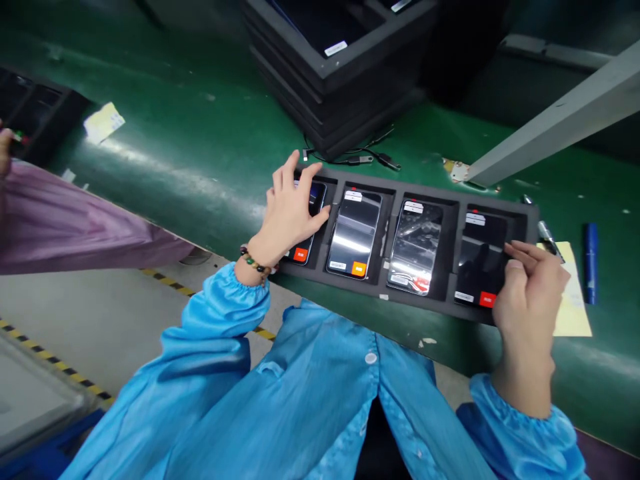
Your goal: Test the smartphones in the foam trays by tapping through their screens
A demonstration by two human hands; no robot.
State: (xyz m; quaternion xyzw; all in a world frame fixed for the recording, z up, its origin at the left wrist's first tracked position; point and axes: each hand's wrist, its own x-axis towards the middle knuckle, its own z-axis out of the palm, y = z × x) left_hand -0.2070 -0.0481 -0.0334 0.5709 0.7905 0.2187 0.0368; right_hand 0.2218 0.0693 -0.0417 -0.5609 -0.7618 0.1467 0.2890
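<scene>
A long black foam tray (390, 257) lies on the bench in front of me, with a phone in each of its several slots. My left hand (287, 213) is over the leftmost phone (317, 200), its fingers spread towards the tray's far edge and its thumb out to the side. Two phones, one with an orange label (354, 233) and one under wrinkled film (416, 247), lie in the middle slots. At the right end my right hand (533, 293) is closed around the tray's end wall, fingertips beside the rightmost phone (483, 257). Its palm side is hidden.
Stacked black foam trays (330, 73) stand behind, with short cables (360, 160) at their foot. A grey post (555, 120) rises at the right, near a blue marker (591, 263), a pen (547, 233) and yellow paper (573, 300). A co-worker's pink sleeve (75, 220) reaches in from the left.
</scene>
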